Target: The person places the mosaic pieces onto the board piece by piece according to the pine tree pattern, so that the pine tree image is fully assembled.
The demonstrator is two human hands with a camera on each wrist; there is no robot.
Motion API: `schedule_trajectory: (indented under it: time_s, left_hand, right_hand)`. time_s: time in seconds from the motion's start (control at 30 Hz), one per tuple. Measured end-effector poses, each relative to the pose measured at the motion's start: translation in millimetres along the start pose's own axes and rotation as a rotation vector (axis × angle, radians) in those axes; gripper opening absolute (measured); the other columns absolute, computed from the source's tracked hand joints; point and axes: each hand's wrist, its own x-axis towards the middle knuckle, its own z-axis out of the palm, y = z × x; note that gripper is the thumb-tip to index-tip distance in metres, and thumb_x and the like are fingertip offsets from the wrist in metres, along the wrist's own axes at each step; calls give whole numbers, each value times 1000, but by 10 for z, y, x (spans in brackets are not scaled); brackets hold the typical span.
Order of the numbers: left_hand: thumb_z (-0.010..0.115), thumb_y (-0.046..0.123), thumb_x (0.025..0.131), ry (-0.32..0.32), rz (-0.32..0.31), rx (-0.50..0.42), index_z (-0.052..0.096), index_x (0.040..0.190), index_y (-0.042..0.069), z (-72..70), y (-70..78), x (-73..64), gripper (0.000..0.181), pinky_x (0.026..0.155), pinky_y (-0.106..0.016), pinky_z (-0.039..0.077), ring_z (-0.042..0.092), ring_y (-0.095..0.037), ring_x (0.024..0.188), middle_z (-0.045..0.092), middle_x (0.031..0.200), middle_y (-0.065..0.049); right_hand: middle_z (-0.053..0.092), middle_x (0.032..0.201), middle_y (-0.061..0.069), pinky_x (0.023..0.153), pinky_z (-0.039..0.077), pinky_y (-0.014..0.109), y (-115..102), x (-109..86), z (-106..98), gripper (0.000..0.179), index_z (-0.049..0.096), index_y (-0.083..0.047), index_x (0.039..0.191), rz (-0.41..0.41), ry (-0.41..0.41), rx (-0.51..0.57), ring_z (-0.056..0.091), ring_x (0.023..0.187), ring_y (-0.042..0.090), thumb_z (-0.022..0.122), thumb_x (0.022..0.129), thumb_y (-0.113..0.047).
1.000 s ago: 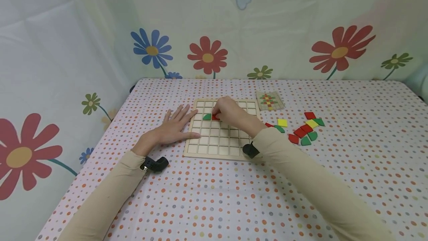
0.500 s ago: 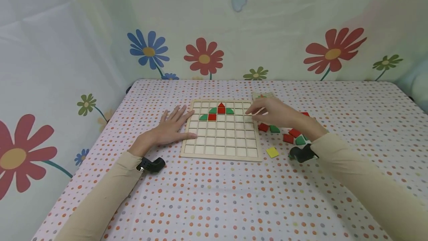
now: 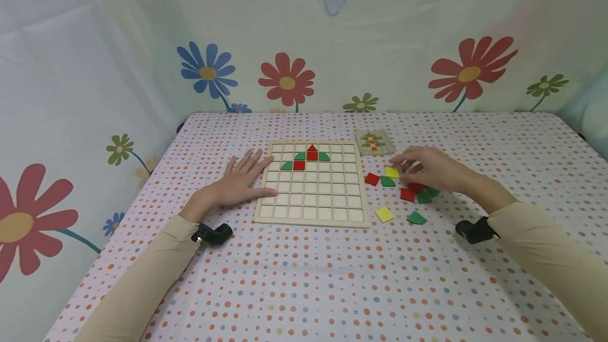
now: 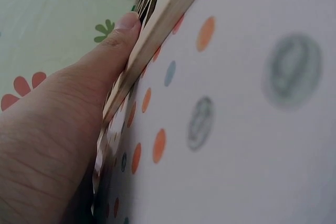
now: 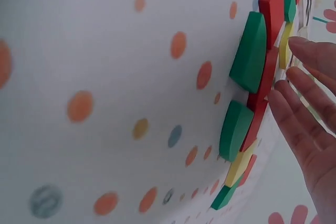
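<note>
My left hand [image 3: 239,181] lies flat with spread fingers at the left side of a wooden grid board [image 3: 294,199]. Its thumb [image 4: 123,32] rests on the board's edge in the left wrist view. Set in the board's upper rows are a red triangle [image 3: 312,148], red squares [image 3: 299,164] and green quarter-round tiles [image 3: 287,165]. Off the board to the right, my right hand [image 3: 434,169] is over loose tiles, fingers loosely bent and holding nothing. Its fingertips are near a yellow square tile [image 3: 392,172] and red tiles [image 5: 270,11], partly hidden beneath it.
A small pattern card [image 3: 374,143] lies behind the board's right corner. Nearer me are another yellow tile [image 3: 385,215] and a single green tile [image 3: 416,218]. The dotted tablecloth [image 3: 304,278] covers the table, with a flowered curtain [image 3: 389,41] behind.
My right hand has let go of a red square on the board and moved right to the loose tiles. The left hand stays in place on the board's edge.
</note>
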Motion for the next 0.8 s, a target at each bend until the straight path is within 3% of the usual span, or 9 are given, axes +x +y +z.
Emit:
schedule_trajectory:
  time_s: [0.13, 0.43, 0.8]
  left_hand:
    - [53, 75, 96, 11, 11, -3, 8, 171, 24, -28, 38, 22, 101, 123, -63, -13, -14, -31, 161, -7, 176, -10]
    - [50, 79, 94, 27, 28, 1, 9, 171, 23, -50, 69, 85, 103, 124, -62, -12, -14, -30, 161, -6, 176, -10]
    - [54, 77, 94, 31, 7, 9, 11, 171, 22, 50, -6, 13, 103, 123, -65, -11, -11, -34, 161, -4, 176, -11]
  right_hand:
    - [67, 112, 18, 84, 61, 47, -7, 43, -13, 42, 69, 7, 131, -22, 16, -52, 67, 95, 30, 79, 90, 2]
    - [69, 93, 7, 76, 60, 43, -74, 153, -122, 21, 78, 6, 106, -54, 5, -171, 65, 84, 22, 83, 85, 4]
    - [75, 95, 11, 87, 59, 47, -171, 353, -94, 15, 77, -2, 97, 120, -110, -124, 69, 93, 30, 86, 85, -2]
